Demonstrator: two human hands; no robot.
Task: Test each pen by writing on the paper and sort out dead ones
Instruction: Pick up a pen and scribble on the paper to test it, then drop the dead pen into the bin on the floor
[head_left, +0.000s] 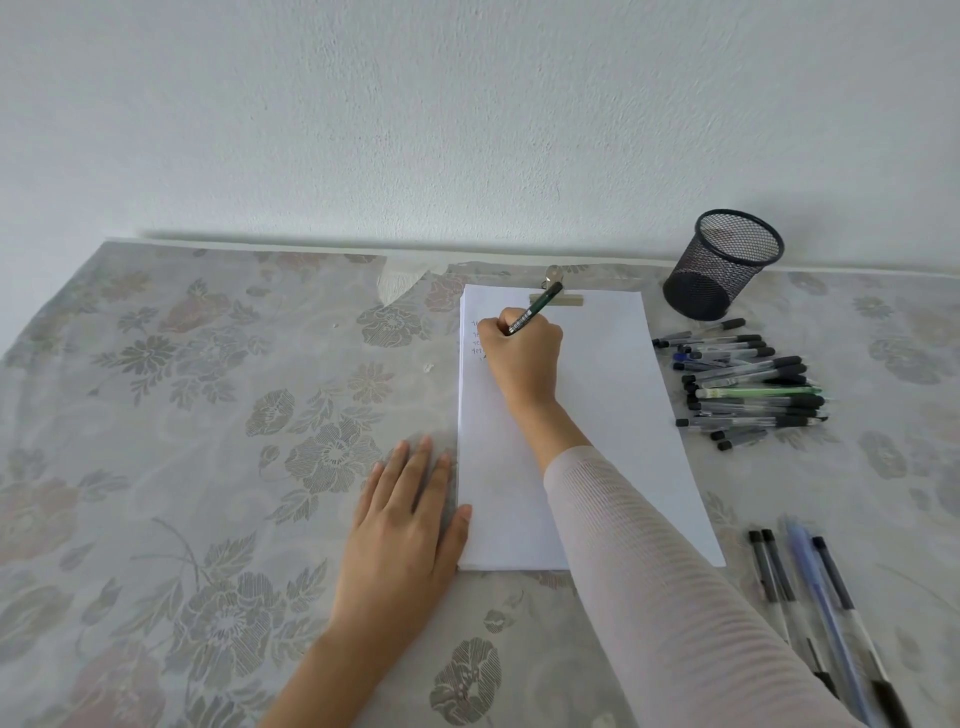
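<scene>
A white sheet of paper (613, 415) lies clipped on the table, with a few short written lines near its top left corner. My right hand (524, 353) grips a dark green pen (535, 307) with its tip down at those lines. My left hand (410, 509) lies flat on the tablecloth, its thumb touching the paper's left edge. A heap of several pens (748, 379) lies right of the paper. Several more pens (815, 592) lie apart at the lower right.
A black mesh pen cup (724, 265) stands empty at the back right by the wall. A metal clip (556, 291) holds the paper's top edge. A flowered tablecloth (208, 415) covers the table, torn near the back edge.
</scene>
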